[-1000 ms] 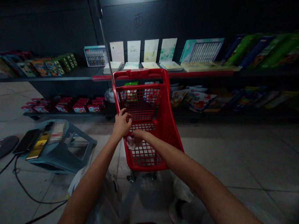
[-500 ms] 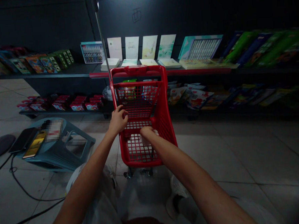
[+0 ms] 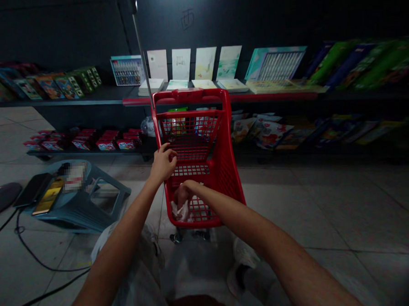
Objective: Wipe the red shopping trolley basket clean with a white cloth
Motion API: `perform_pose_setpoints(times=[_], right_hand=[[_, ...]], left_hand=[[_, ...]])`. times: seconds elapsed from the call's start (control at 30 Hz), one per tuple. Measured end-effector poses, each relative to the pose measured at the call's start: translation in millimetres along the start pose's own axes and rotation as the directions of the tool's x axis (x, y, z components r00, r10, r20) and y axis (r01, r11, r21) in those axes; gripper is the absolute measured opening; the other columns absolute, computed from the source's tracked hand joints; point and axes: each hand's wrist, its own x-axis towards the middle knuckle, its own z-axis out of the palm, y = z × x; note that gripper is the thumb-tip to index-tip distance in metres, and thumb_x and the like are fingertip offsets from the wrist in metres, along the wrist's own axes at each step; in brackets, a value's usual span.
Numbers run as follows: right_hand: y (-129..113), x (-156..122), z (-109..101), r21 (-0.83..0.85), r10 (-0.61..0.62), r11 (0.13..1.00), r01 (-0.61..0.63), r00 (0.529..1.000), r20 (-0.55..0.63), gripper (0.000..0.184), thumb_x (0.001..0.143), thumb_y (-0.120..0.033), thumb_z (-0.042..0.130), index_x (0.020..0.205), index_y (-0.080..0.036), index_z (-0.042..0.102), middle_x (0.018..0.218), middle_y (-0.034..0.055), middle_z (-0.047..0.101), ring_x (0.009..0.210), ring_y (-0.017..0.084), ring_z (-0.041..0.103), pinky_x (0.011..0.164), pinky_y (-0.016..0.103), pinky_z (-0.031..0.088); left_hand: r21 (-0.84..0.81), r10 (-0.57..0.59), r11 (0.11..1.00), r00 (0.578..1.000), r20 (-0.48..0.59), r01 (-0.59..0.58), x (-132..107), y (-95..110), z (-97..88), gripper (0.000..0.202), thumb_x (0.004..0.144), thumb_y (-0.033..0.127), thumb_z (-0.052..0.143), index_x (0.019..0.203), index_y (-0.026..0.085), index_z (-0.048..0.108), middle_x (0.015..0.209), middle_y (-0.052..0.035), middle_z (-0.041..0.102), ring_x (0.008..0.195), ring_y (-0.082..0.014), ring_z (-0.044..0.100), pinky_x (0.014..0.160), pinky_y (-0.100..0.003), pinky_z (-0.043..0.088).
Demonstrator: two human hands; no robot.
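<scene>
- Cart (image 3: pixel 204 139), small, red and plastic, stands on the tiled floor just in front of the person, its far end close to the dark shelves (image 3: pixel 85 97).
- Left hand (image 3: pixel 162 164) is clamped on the cart's left rim, fingers curled over the edge, holding the cart steady.
- Right hand (image 3: pixel 185 193) is down inside the basket, closed around a crumpled white cloth (image 3: pixel 180 212) pressed against the near left corner of the mesh.
- Judged from this, the step in hand is wiping the inside of the basket, now at its near wall; the far mesh wall and the handle (image 3: pixel 188 97) are not being touched.
- A next stroke would call for keeping the left hand braced, since the cart rides on wheels (image 3: pixel 175 238) and could roll toward the shelves, and for pushing the cloth along the grid without snagging it in the holes.
- Beside the cart, to the left, a grey-blue stool (image 3: pixel 100 199) carries a phone (image 3: pixel 33 189) and other flat things; cables (image 3: pixel 35 262) trail across the floor.
- Boxes and booklets line the shelves behind; they are well apart from both hands.
</scene>
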Motion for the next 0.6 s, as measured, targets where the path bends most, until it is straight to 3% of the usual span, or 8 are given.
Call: perform_pose_setpoints(times=[0.17,0.33,0.43,0.53,0.6], right_hand=[[-13.1,-1.0,-4.0,-0.099,0.042,0.995,-0.02,0.974,0.224,0.03,0.098,-0.04,0.069,0.108,-0.012,0.068,0.096,0.0018,0.07,0.083,0.014,0.067,0.073,0.028,0.058],[-30.5,-0.7,-2.7,-0.236,0.089,0.972,0.001,0.926,0.368,0.033,0.082,-0.035,0.08,0.09,-0.004,0.072,0.076,0.0019,0.068,0.078,0.018,0.065,0.068,0.026,0.05],[-36.6,-12.8,2.9,-0.409,0.101,0.907,0.098,0.894,0.437,0.025,0.081,-0.025,0.075,0.094,-0.004,0.076,0.077,0.0053,0.071,0.076,0.022,0.066,0.066,0.029,0.048],[-31.8,-49.0,6.3,-0.569,0.082,0.802,0.178,0.912,0.401,0.034,0.084,-0.021,0.065,0.114,-0.008,0.076,0.091,0.0104,0.076,0.075,0.022,0.069,0.064,0.03,0.049],[-22.5,-85.3,5.1,-0.631,0.101,0.769,0.102,0.955,0.278,0.037,0.082,-0.016,0.065,0.117,-0.012,0.077,0.097,0.0129,0.078,0.077,0.022,0.071,0.064,0.029,0.048]], left_hand=[[-0.002,0.015,1.0,1.0,-0.005,-0.015,1.7,-1.4,-0.5,0.016,0.089,0.02,0.063,0.097,0.021,0.077,0.15,-0.0088,0.056,0.134,-0.0305,0.056,0.117,-0.05,0.044],[-0.029,0.046,0.999,0.999,0.003,-0.046,4.8,-2.5,-2.6,0.019,0.087,0.013,0.061,0.095,0.02,0.076,0.145,-0.0111,0.058,0.135,-0.029,0.057,0.118,-0.049,0.043],[-0.047,0.046,0.998,0.999,0.029,-0.045,6.5,-4.6,-3.7,0.026,0.083,0.006,0.06,0.098,0.02,0.077,0.146,-0.0116,0.057,0.137,-0.0279,0.056,0.119,-0.048,0.042],[-0.073,0.055,0.996,0.998,0.041,-0.052,7.9,-8.1,-3.7,0.031,0.081,0.003,0.059,0.1,0.02,0.077,0.146,-0.0115,0.057,0.137,-0.0271,0.056,0.12,-0.047,0.042],[-0.086,0.064,0.994,0.997,0.035,-0.061,8.5,-10.7,-3.5,0.031,0.082,0.005,0.058,0.1,0.021,0.078,0.144,-0.0107,0.059,0.136,-0.027,0.057,0.119,-0.047,0.043]])
